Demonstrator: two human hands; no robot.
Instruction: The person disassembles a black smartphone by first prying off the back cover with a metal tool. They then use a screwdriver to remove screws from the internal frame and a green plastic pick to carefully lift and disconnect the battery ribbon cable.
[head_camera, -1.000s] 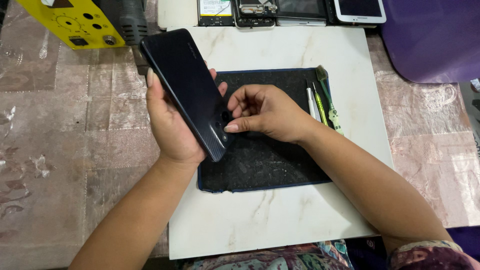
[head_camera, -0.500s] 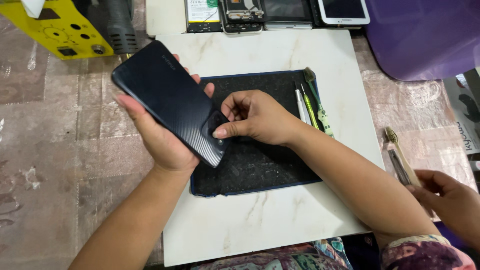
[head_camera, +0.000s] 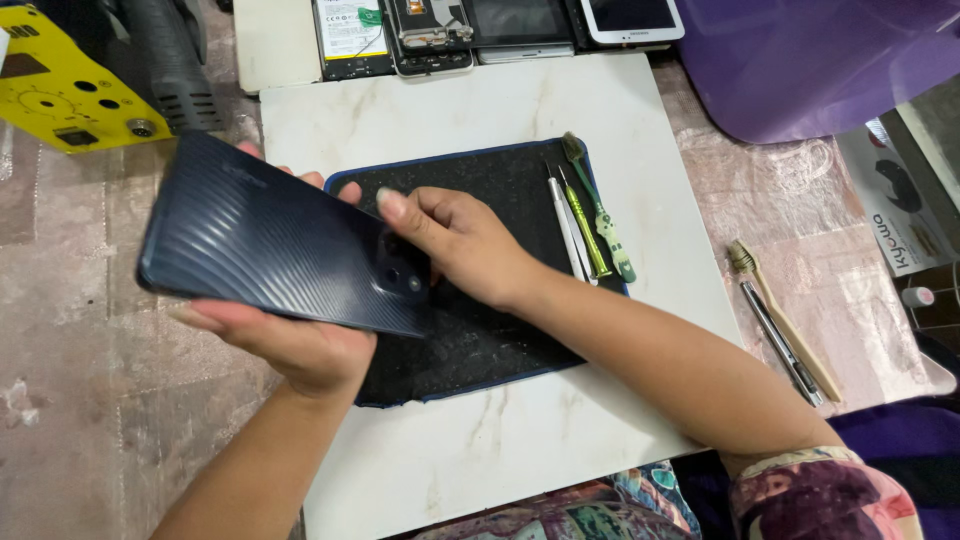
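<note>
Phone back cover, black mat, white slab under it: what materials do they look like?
Phone back cover: probably glossy plastic, dark blue, with wavy sheen lines. Black mat: looks like soft rubber or silicone, matte, dusty, blue-edged. White slab: marble-like veining, smooth; stone or tile, can't tell.

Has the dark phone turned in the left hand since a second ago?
Yes. The dark phone has tilted from near upright to lying almost level across the black mat's left edge.

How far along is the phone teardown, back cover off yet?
Done: tools are laid out on the black mat. In hand: left hand cradles the dark blue phone, back up; right hand works at its camera corner. Left: the back cover looks still on; no gap shows.
</note>
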